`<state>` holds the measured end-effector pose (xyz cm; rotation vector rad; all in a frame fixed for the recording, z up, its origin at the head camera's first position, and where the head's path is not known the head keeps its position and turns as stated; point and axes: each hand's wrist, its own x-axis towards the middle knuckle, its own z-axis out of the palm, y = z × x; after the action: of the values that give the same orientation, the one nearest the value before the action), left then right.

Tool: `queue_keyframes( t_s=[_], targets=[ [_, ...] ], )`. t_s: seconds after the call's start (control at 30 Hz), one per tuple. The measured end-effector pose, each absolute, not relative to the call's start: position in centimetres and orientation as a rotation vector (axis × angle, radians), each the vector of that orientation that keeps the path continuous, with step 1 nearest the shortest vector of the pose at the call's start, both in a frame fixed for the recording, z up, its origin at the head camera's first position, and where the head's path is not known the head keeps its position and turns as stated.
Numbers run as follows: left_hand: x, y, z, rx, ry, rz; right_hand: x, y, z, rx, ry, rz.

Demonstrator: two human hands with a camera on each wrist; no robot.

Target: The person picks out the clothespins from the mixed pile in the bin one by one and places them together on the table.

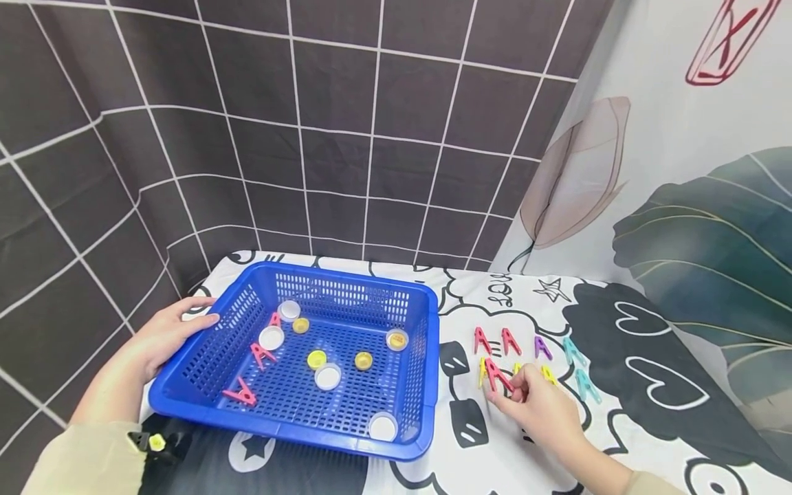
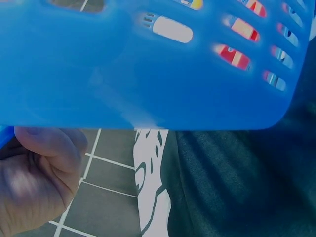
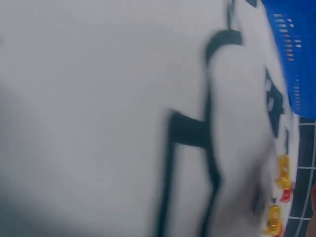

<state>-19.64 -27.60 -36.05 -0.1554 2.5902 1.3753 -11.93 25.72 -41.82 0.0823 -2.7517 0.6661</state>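
Observation:
My left hand (image 1: 162,337) grips the left rim of a blue plastic basket (image 1: 291,427); the left wrist view shows that hand (image 2: 39,177) against the basket's side (image 2: 118,89). Inside the basket lie several white and yellow bottle caps, such as a white cap (image 1: 328,376), and pink clothespins, one of them (image 1: 241,392) near the front left. To the right of the basket, my right hand (image 1: 547,412) pinches a pink clothespin (image 1: 497,375) between thumb and fingers. It overlaps a yellow clothespin (image 1: 482,371) in the head view.
Behind the right hand, more clothespins lie on the patterned cloth (image 1: 458,474): pink ones (image 1: 510,341), a purple one (image 1: 542,347), teal ones (image 1: 586,385) and yellow ones (image 1: 548,375). A dark gridded curtain (image 1: 334,158) hangs at the back and left.

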Motion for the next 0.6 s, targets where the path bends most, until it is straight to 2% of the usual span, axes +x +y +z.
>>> queue_keyframes(
  t_s=[0.3, 0.6],
  targets=[
    [-19.6, -27.8, -36.1, -0.146, 2.584, 1.399, -10.0, 26.2, -43.9, 0.011, -2.916, 0.624],
    [-19.6, -27.7, -36.1, -0.129, 2.601, 1.383, -9.5, 25.9, -44.9, -0.003, -3.004, 0.556]
  ],
)
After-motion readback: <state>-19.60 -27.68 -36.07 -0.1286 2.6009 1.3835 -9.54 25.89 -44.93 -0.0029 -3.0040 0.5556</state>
